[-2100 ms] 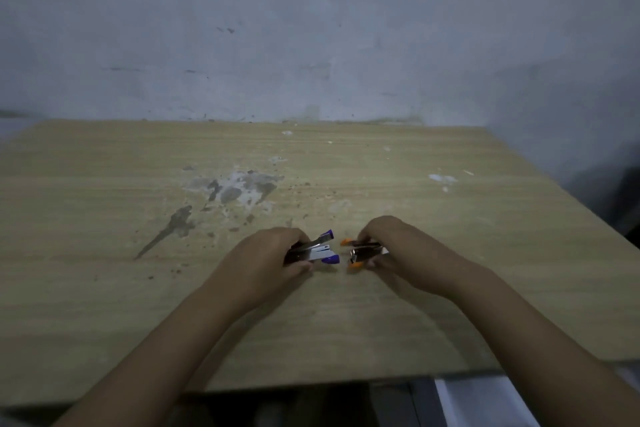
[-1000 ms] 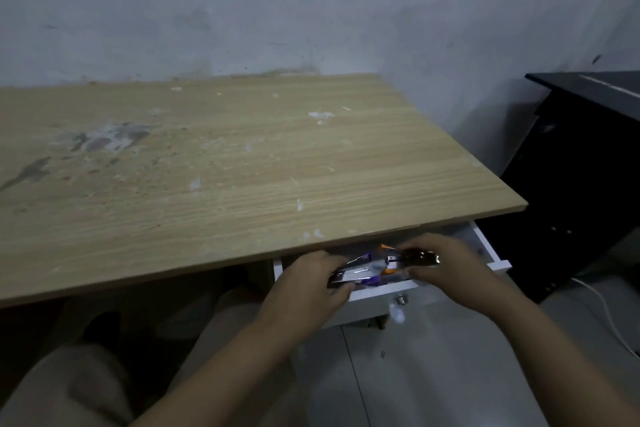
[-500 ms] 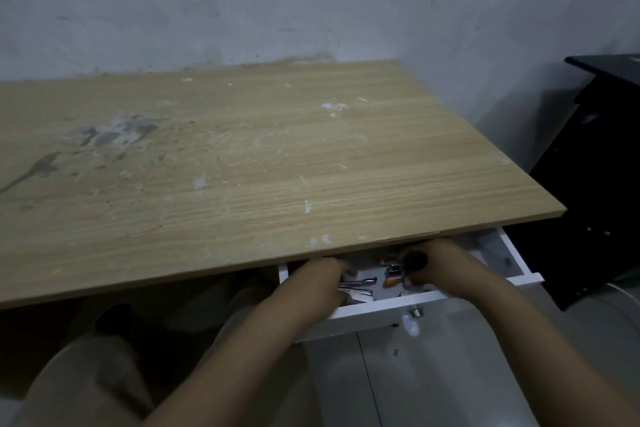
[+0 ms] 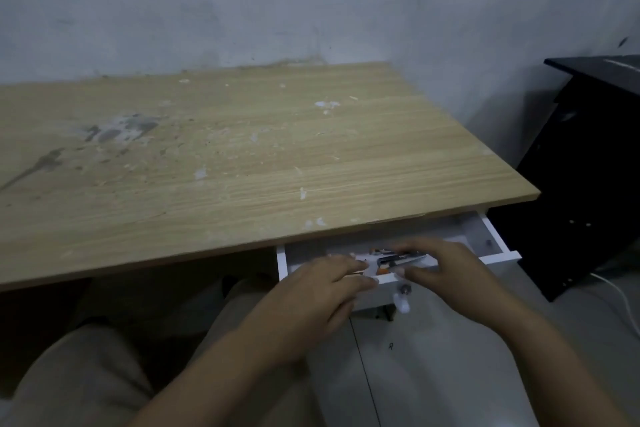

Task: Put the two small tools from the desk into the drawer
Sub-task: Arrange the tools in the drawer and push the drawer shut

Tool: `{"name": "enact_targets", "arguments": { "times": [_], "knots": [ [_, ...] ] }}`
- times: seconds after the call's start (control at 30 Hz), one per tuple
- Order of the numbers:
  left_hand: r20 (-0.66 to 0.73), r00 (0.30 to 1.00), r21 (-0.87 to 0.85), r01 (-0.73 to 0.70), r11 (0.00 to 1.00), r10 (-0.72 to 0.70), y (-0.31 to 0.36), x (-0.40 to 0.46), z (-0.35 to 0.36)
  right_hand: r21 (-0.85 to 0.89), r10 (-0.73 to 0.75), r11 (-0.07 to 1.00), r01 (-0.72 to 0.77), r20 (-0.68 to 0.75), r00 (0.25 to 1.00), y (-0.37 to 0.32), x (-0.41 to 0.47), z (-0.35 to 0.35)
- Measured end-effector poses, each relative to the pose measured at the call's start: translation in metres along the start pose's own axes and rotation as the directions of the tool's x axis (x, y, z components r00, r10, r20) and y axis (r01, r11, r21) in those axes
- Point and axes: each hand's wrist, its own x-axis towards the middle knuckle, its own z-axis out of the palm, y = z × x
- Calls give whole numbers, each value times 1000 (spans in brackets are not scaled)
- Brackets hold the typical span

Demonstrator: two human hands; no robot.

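Now that both tools have left the scuffed wooden desk (image 4: 242, 156), my left hand (image 4: 322, 288) and right hand (image 4: 446, 270) hover loose-fingered over the open white drawer (image 4: 498, 246); the orange-tipped metal tool (image 4: 394, 258) lies inside by its front edge, the other hidden.

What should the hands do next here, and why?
Probably draw both hands back out. The orange-tipped tool lies in the open white drawer, and the left hand and right hand hover with fingers spread. The second tool is hidden.
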Motion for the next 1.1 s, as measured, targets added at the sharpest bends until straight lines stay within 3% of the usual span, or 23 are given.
{"name": "enact_targets", "arguments": {
  "times": [0.17,0.33,0.47,0.57,0.67,0.73,0.97,1.1],
  "knots": [
    [-49,994,129,-91,987,98,15,-10,-7,46,-65,996,71,-120,991,-18,-32,17],
    [-33,991,200,-123,972,132,14,-18,-11,212,-73,969,125,-234,969,-26,-58,44],
    [-83,993,237,-57,970,79,-1,-6,-13,445,127,891,87,-429,894,-22,-61,74],
    [-78,996,255,-12,967,32,-14,11,-10,615,385,788,10,-506,772,-16,-58,98],
    [-43,999,303,15,953,-2,-28,28,-5,797,630,603,-33,-451,632,-12,-50,114],
    [-28,1000,312,18,950,-9,-33,38,-3,858,710,511,-47,-391,586,-10,-44,118],
    [-41,999,191,36,981,-29,-41,49,-1,969,787,238,-60,-156,597,-2,-28,113],
    [-43,997,69,74,995,-71,-45,52,-3,974,817,222,-50,-158,554,-1,-26,110]
  ]
}}
